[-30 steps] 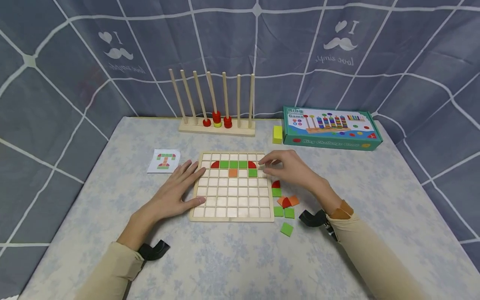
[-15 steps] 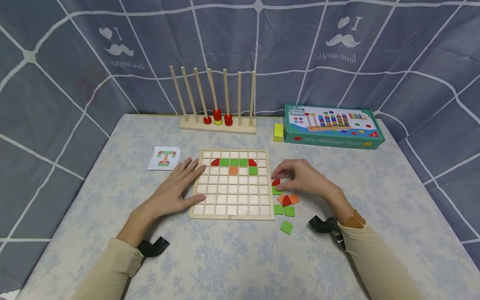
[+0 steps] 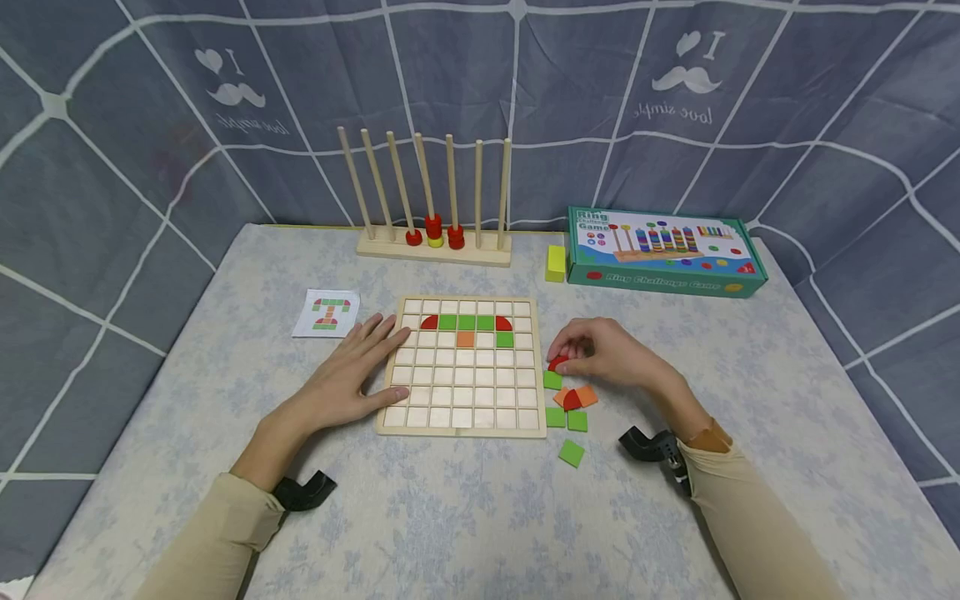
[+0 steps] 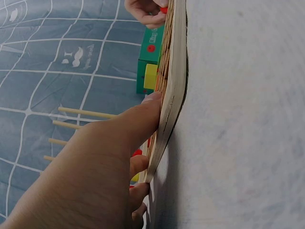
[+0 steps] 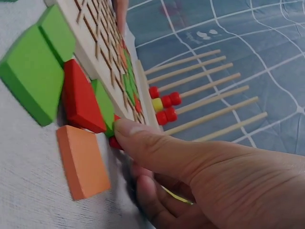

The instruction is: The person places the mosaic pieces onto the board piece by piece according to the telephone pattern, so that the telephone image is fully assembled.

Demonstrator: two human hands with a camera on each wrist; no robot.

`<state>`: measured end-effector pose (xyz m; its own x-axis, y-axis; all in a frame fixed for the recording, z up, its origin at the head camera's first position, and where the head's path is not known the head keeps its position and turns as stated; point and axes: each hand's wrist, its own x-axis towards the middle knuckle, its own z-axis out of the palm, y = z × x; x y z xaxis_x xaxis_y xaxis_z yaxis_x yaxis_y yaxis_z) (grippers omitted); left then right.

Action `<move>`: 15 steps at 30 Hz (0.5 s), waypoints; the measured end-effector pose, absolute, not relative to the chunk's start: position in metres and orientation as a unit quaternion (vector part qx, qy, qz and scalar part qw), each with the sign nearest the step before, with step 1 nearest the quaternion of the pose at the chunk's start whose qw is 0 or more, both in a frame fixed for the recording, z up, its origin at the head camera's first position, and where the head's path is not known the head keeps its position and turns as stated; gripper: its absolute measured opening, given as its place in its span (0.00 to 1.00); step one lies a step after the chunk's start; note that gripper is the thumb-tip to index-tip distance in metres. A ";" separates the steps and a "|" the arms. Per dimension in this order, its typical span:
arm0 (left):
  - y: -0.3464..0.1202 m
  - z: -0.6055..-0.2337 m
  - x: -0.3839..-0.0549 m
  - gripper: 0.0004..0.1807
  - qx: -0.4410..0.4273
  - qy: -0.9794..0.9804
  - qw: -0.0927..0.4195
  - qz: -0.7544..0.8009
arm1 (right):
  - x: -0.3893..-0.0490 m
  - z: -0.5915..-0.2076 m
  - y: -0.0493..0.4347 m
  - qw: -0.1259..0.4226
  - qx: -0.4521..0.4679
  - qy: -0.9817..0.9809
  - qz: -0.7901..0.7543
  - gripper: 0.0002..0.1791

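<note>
A wooden grid board [image 3: 462, 432] lies on the table, with red quarter-round tiles, green squares and one orange square [image 3: 465, 339] in its upper rows. My left hand [image 3: 341, 371] rests on the board's left edge, fingers spread and straight. Right of the board, my right hand [image 3: 607, 352] pinches a red quarter-round tile [image 3: 558, 362] between thumb and fingers. In the right wrist view the thumb hides most of that tile [image 5: 114, 142]. Just below it lies a green square tile [image 3: 552, 380].
Further down the right side lie orange tiles [image 3: 587, 395], another red tile [image 3: 572, 400] and several green squares [image 3: 572, 453]. A pattern card [image 3: 326, 313] sits at the left. Behind stand a peg rack [image 3: 435, 252], a yellow block [image 3: 555, 263] and a green game box [image 3: 667, 253].
My right hand has moved from the board's upper right edge out to the loose tiles and taken hold of a red one, shifting it slightly. The left hand stays on the board.
</note>
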<state>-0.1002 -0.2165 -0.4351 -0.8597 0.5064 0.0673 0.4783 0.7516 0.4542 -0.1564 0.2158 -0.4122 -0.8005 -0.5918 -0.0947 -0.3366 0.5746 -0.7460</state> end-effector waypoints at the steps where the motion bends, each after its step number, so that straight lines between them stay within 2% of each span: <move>1: -0.217 -0.435 -0.100 0.49 0.264 0.935 0.029 0.235 | -0.157 -0.411 0.216 0.174 -0.264 0.870 -0.378 0.07; 5: -0.216 -0.435 -0.100 0.48 0.264 0.935 0.028 0.237 | -0.157 -0.410 0.216 0.180 -0.255 0.864 -0.396 0.05; 10: -0.217 -0.435 -0.099 0.49 0.263 0.935 0.031 0.236 | -0.150 -0.409 0.204 0.141 -0.228 0.853 -0.448 0.03; 15: -0.218 -0.435 -0.099 0.49 0.263 0.936 0.029 0.234 | -0.131 -0.407 0.172 0.110 -0.191 0.849 -0.480 0.03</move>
<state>-0.0994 -0.2176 -0.4349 -0.8599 0.5057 0.0697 0.4791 0.7522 0.4525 -0.1313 0.1724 -0.4074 -0.9025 -0.4307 -0.0036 -0.2192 0.4666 -0.8569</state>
